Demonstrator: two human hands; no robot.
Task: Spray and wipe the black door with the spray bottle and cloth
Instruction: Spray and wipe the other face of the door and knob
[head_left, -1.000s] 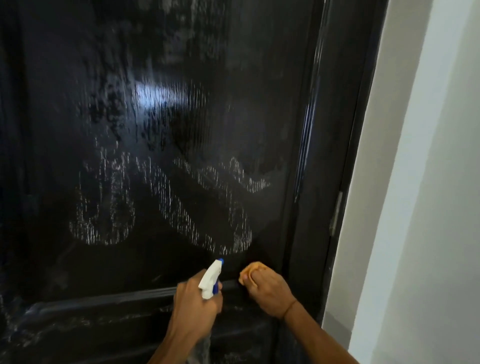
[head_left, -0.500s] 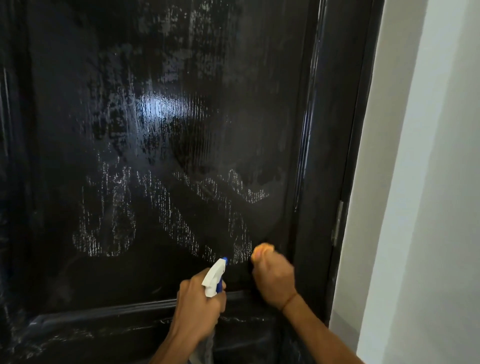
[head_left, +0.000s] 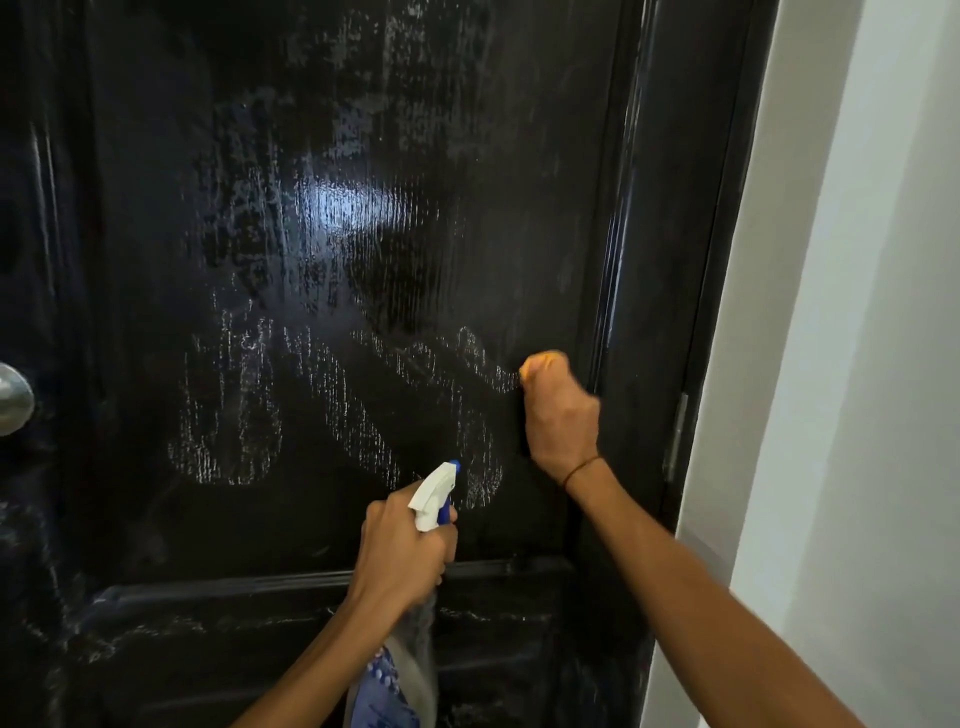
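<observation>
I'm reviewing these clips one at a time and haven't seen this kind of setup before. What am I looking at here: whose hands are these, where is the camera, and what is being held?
There is no machine here: a person wears one wide-angle camera on the head, so you look forward and down over their own arms. In front is a glossy black door, streaked with whitish spray residue, with a metal knob at the far left and a white wall on the right. The left hand grips a white and blue spray bottle, nozzle towards the door. The right hand is closed round an orange cloth, pressed to the panel near its right edge.
</observation>
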